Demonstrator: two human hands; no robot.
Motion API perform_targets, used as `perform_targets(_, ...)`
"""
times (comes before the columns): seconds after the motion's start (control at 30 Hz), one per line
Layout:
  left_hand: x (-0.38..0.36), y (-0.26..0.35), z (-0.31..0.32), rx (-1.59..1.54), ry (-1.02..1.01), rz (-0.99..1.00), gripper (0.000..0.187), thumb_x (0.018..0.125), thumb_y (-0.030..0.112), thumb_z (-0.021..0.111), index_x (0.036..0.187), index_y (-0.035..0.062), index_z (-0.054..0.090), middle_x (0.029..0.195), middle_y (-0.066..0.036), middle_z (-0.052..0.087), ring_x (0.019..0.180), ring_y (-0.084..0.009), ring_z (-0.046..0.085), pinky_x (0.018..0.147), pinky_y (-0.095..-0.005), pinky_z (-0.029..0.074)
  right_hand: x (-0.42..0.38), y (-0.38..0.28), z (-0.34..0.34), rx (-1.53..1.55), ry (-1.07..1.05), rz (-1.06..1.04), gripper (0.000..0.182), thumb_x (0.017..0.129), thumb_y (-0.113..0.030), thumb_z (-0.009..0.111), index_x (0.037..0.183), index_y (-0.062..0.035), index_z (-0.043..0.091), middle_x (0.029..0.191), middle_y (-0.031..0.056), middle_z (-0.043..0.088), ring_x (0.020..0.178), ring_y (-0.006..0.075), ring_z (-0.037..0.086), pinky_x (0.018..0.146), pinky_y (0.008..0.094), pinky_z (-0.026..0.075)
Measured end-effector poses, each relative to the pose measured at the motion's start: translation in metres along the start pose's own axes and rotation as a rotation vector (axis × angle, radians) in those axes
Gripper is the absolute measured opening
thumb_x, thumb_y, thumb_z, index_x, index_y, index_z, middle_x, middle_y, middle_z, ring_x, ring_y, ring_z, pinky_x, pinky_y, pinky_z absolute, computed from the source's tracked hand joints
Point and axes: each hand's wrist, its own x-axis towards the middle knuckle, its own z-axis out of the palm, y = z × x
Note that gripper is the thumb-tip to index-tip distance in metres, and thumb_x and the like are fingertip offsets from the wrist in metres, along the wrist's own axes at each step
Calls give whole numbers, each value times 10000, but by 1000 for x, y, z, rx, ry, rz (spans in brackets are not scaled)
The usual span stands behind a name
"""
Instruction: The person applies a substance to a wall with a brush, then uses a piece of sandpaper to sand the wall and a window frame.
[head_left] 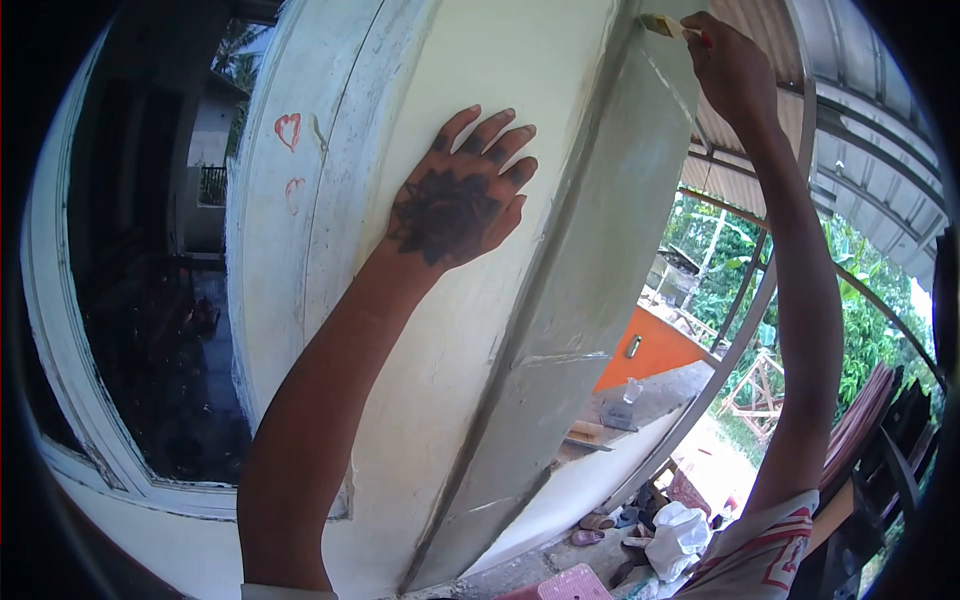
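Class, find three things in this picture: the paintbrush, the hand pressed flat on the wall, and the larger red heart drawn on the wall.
paintbrush (663, 25), head view, on its pale bristle end.
left hand (455, 205), head view, on the back of the hand.
red heart (288, 129), head view, on its middle.

Paintbrush (664, 25): small, with pale yellowish bristles and a red handle, lying nearly horizontal, bristle tip touching the pillar (520, 200) high on its upper corner edge. The pillar is cream-painted, upright, worn and streaked.
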Motion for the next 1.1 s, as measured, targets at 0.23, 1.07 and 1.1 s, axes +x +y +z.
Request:
perform_targets(0.23,1,1,-1,8,0,6,330,922,294,616,1207,144,688,1461,-4,510,1419,-185,403,1236,-433,233,-3,-20,-9,159,139,65,142,890,-109,625,990,-43,701,906,211,714,881,394,690,774,472,546)
perform_targets(1.07,1,3,0,7,50,-4,303,922,263,639,1197,148,696,1434,-8,541,1398,-199,434,1230,-431,262,0,-32,-19,160,174,103,162,877,-156,633,969,-57,722,870,209,727,828,396,702,744,484,556)
perform_targets(1.1,1,4,1,7,57,-2,305,926,272,635,1199,151,696,1435,-6,541,1400,-196,433,1231,-428,261,-2,-34,-18,166,167,104,162,877,-156,633,969,-57,722,870,209,727,828,396,702,744,484,556)
